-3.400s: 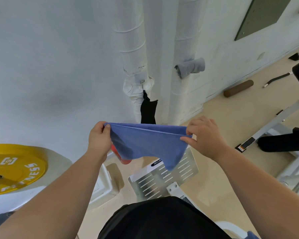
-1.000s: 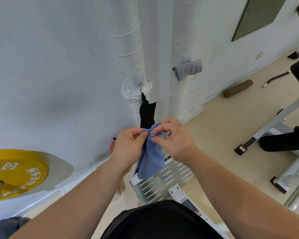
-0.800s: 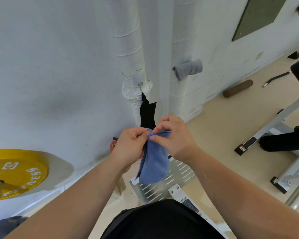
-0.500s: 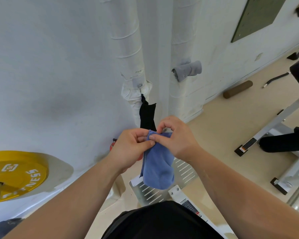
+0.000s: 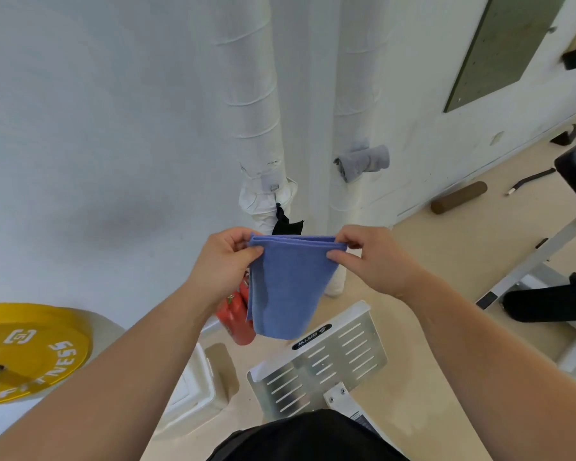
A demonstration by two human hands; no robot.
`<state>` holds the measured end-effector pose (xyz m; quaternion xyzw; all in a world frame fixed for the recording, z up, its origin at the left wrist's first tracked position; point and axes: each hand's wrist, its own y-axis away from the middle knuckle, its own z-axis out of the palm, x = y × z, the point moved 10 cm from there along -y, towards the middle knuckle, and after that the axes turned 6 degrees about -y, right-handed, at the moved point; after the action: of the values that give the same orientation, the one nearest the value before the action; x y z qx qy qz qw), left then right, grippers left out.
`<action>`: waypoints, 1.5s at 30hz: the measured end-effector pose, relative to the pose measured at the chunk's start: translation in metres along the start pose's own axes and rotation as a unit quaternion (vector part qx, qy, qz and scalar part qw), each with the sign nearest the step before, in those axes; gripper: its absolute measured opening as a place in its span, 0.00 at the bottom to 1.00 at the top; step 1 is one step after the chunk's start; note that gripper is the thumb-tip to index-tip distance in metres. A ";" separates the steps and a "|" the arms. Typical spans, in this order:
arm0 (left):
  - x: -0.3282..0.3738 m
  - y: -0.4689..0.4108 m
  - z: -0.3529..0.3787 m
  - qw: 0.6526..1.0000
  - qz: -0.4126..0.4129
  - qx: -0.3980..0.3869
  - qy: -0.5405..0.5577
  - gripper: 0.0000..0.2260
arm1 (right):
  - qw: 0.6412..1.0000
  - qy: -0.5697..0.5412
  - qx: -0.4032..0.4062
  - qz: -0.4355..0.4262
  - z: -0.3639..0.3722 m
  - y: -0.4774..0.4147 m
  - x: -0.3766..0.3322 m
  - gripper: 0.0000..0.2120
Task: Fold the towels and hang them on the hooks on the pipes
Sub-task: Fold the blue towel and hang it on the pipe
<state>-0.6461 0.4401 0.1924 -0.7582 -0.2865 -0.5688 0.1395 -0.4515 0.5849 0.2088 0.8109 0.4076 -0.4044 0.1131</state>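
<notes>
Blue towel (image 5: 288,287), folded into a narrow stacked panel, hanging in the air in front of the pipes, held up by its top corners. Soft and light by the look of it, limp below the top edge, likely to sag or slide open if either corner is let go; best kept gripped at the layered top edge, where all plies meet. Left hand (image 5: 225,261) pinching the left corner between thumb and fingers; right hand (image 5: 371,257) pinching the right corner the same way, top edge stretched fairly taut between them. Loose side edges visible down the left, rounded bottom hanging free above a slotted metal plate (image 5: 326,357) and beside something red (image 5: 236,314). Just beyond, left pipe (image 5: 250,94) with a black cloth (image 5: 288,224) dangling low on it, and right pipe (image 5: 356,78) with a grey towel (image 5: 363,161) already up. Hooks themselves too small to make out. Clear air between towel and pipes for a forward reach; yellow weight plate (image 5: 30,351) well off to the left.
</notes>
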 end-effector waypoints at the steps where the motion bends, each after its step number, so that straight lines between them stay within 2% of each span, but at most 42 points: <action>1: 0.004 -0.005 -0.003 1.000 0.006 0.008 0.004 0.10 | 0.999 -0.024 0.025 -0.014 -0.011 -0.005 -0.011 0.06; 3: 0.015 -0.013 -0.005 1.000 0.020 0.015 0.013 0.10 | 0.996 -0.055 0.049 -0.054 -0.023 -0.012 -0.037 0.07; 6: 0.026 -0.023 -0.008 0.999 0.033 0.025 0.006 0.12 | 0.997 -0.002 -0.023 -0.078 -0.011 -0.024 -0.054 0.09; 9: 0.032 -0.028 -0.010 0.999 0.042 0.021 0.027 0.10 | 0.994 -0.080 0.072 -0.033 -0.044 -0.038 -0.043 0.16; 11: 0.036 -0.030 -0.010 0.998 0.049 0.017 0.035 0.09 | 0.983 -0.159 0.095 0.006 -0.050 -0.041 -0.035 0.22; 13: 0.038 -0.031 -0.014 0.998 0.051 0.019 0.034 0.09 | 0.966 -0.242 0.081 0.051 -0.038 -0.039 -0.026 0.18; 16: 0.037 -0.029 -0.020 0.999 0.039 0.016 0.013 0.09 | 0.921 -0.368 0.074 0.106 -0.015 -0.032 -0.014 0.06; 19: 0.031 -0.029 -0.025 1.000 0.020 0.006 0.001 0.09 | 0.908 -0.396 0.064 0.122 0.001 -0.029 -0.010 0.06; 21: 0.030 -0.029 -0.022 0.999 0.009 -0.034 -0.025 0.07 | 0.909 -0.397 0.052 0.119 0.010 -0.028 -0.013 0.04; 24: 0.035 -0.029 -0.007 0.988 0.009 -0.100 -0.118 0.15 | 0.906 -0.411 0.024 0.103 0.022 -0.026 -0.024 0.02; 27: 0.055 -0.029 0.012 0.973 0.060 -0.108 -0.194 0.16 | 0.917 -0.390 0.022 0.086 0.027 -0.024 -0.029 0.02; 30: 0.073 -0.029 0.029 0.961 0.119 -0.086 -0.233 0.05 | 0.927 -0.364 0.042 0.080 0.027 -0.022 -0.027 0.01; 32: 0.079 -0.030 0.036 0.955 0.141 -0.069 -0.252 0.03 | 0.933 -0.349 0.046 0.076 0.025 -0.022 -0.022 0.03; 34: 0.083 -0.031 0.039 0.949 0.158 -0.051 -0.268 0.04 | 0.957 -0.277 0.001 0.080 0.031 -0.020 -0.014 0.09; 37: 0.091 -0.033 0.038 0.940 0.180 -0.022 -0.289 0.04 | 0.978 -0.129 -0.086 0.138 0.056 -0.013 0.022 0.12; 39: 0.095 -0.035 0.032 0.931 0.192 0.003 -0.311 0.05 | 0.975 -0.085 -0.107 0.177 0.069 -0.005 0.049 0.14; 42: 0.091 -0.040 0.015 0.922 0.184 0.052 -0.337 0.05 | 0.970 -0.095 -0.107 0.195 0.077 0.005 0.072 0.06; 45: 0.072 -0.045 -0.009 0.926 0.152 0.103 -0.331 0.04 | 0.966 -0.107 -0.119 0.205 0.075 0.013 0.079 0.05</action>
<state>-0.6664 0.4914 0.2582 -0.9192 -0.2551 -0.2247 0.1986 -0.4575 0.5833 0.0988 0.8098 0.2633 -0.4057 0.3322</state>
